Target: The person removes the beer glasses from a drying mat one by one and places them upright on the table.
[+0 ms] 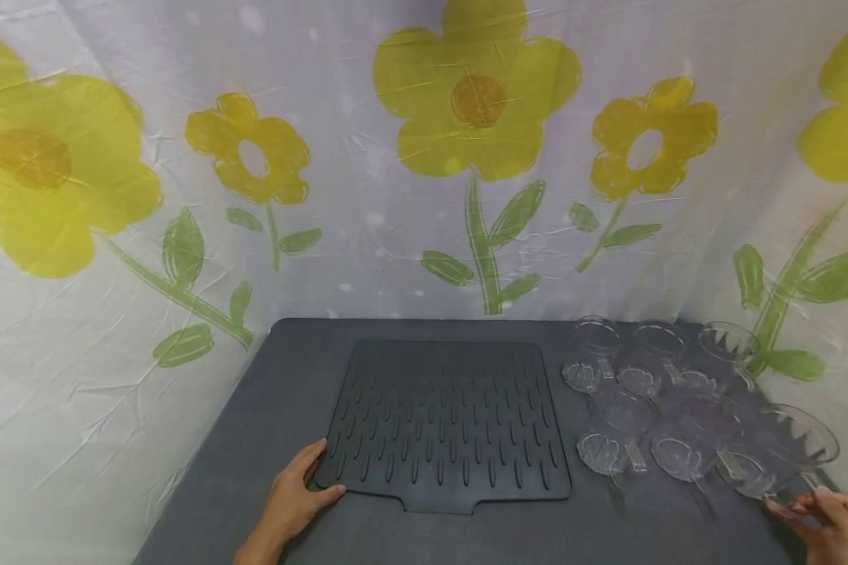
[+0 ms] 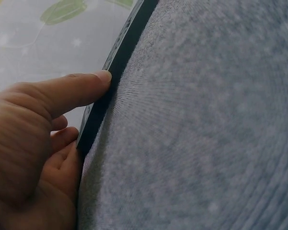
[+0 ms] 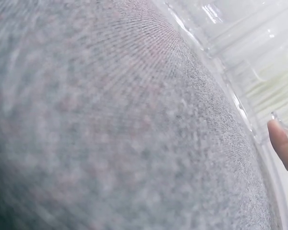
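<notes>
A black ridged drying mat [image 1: 448, 424] lies flat on the grey table, its spout-like lip toward me. My left hand [image 1: 290, 498] holds its front left corner, thumb on the front edge and fingers along the left side. The left wrist view shows that thumb [image 2: 79, 91] against the mat's dark edge [image 2: 113, 76]. On the right stand several clear glass mugs [image 1: 625, 412] in two rows. My right hand [image 1: 837, 522] grips the handle of the front right mug [image 1: 798, 431]. In the right wrist view one fingertip [image 3: 281, 143] touches clear material; the other fingers are out of sight.
The grey table [image 1: 240, 447] runs back to a white curtain [image 1: 353, 235] printed with yellow flowers, which also hangs along both sides. The mugs stand close together, a short way right of the mat.
</notes>
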Tool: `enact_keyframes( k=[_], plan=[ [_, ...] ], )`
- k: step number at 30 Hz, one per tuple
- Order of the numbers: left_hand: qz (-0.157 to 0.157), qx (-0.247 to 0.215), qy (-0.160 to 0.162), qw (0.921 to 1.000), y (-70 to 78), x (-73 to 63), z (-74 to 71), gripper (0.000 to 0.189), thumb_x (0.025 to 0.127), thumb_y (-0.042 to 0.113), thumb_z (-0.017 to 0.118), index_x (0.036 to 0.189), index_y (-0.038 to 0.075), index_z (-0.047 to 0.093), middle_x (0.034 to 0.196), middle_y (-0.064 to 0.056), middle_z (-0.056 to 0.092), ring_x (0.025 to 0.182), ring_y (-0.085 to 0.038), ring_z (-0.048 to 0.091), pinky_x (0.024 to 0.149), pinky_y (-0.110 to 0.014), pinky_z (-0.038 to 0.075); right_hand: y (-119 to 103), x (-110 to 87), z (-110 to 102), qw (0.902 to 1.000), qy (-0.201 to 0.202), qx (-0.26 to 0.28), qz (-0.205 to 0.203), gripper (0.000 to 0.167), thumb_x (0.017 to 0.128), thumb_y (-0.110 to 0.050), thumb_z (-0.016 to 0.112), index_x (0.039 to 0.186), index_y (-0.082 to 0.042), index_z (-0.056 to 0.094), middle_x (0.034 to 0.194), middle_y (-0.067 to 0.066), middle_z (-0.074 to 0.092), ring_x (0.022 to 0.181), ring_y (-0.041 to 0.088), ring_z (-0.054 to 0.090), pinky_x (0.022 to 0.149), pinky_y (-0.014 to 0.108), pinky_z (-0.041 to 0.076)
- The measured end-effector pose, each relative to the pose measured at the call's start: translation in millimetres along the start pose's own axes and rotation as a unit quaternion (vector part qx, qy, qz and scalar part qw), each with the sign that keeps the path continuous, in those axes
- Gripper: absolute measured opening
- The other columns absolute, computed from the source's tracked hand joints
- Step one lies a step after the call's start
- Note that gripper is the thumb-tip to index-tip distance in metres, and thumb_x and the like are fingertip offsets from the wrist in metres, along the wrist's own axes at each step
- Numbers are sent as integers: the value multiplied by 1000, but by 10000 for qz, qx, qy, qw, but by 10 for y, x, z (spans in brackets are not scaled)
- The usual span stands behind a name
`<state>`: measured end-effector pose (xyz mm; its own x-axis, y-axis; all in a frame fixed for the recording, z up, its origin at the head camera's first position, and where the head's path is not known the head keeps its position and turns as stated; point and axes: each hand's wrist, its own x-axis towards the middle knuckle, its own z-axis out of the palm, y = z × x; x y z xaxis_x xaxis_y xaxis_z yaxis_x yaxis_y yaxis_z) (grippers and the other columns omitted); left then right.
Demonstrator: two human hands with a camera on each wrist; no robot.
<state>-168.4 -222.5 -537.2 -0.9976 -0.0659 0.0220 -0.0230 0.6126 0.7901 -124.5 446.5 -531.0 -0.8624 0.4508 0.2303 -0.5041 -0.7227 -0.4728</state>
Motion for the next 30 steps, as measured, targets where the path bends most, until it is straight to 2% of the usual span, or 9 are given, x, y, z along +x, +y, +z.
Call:
enact_keyframes(
  k=[3, 6, 11, 14, 18, 22, 26, 30],
  plan=[
    [7, 3, 17, 10000, -15, 3, -3, 87, 67, 13, 90, 140, -4, 46, 142, -23, 43, 132, -36, 39, 103, -36, 37, 14, -6, 20, 9990, 99, -439, 15, 19, 97, 11, 46, 85, 16, 60, 73, 23, 64, 65, 28, 64, 57, 43, 58],
    [-1, 41, 41, 10000, -23, 0, -9, 87, 67, 13, 90, 140, -4, 46, 141, -23, 44, 132, -37, 39, 103, -37, 37, 29, -7, 45, 9935, 339, -1082, 55, 15, 96, 7, 52, 88, 12, 63, 74, 18, 65, 67, 24, 65, 56, 38, 58],
    [-41, 62, 33, 10000, -26, -3, -24, 87, 67, 14, 89, 141, -3, 46, 142, -23, 43, 131, -37, 40, 103, -37, 37, 53, 32, 40, 9949, 349, -944, 61, 18, 96, 9, 50, 84, 13, 62, 73, 19, 66, 65, 25, 65, 54, 39, 58],
    [-65, 48, 17, 10000, -26, -4, -25, 88, 67, 15, 89, 141, -3, 45, 142, -23, 43, 131, -37, 40, 103, -37, 37, 50, 51, 46, 9932, 320, -1112, 117, 18, 97, 8, 49, 86, 12, 63, 74, 18, 66, 66, 24, 66, 55, 38, 58],
    [-116, -80, -50, 9999, -19, 2, -18, 89, 68, 15, 89, 142, -3, 44, 143, -24, 41, 133, -38, 37, 104, -38, 36, 28, 49, 67, 9819, 440, -1827, 247, 11, 95, -1, 58, 92, 6, 66, 76, 13, 67, 69, 20, 65, 57, 33, 58],
    [-165, -211, -121, 9996, -10, 13, -20, 89, 70, 17, 88, 143, -3, 42, 144, -25, 38, 135, -39, 33, 105, -40, 36, 9, 30, 60, 9716, 539, -2270, 399, 12, 92, -10, 64, 95, 1, 66, 77, 9, 66, 71, 17, 65, 59, 29, 57],
    [-156, -186, -140, 9996, -8, 20, -28, 89, 70, 18, 88, 143, -2, 42, 145, -25, 38, 135, -40, 33, 105, -41, 36, -19, 26, 19, 9728, 333, -2194, 669, 14, 96, -11, 60, 93, 1, 67, 78, 9, 67, 73, 17, 65, 62, 28, 56],
    [-168, -139, -169, 9996, -8, 12, -41, 89, 70, 17, 88, 143, -3, 42, 144, -25, 39, 134, -40, 33, 104, -41, 37, -75, 40, -67, 9728, -150, -1995, 1164, 26, 102, -16, 47, 94, -1, 67, 83, 9, 68, 79, 17, 66, 65, 26, 55]
  ],
)
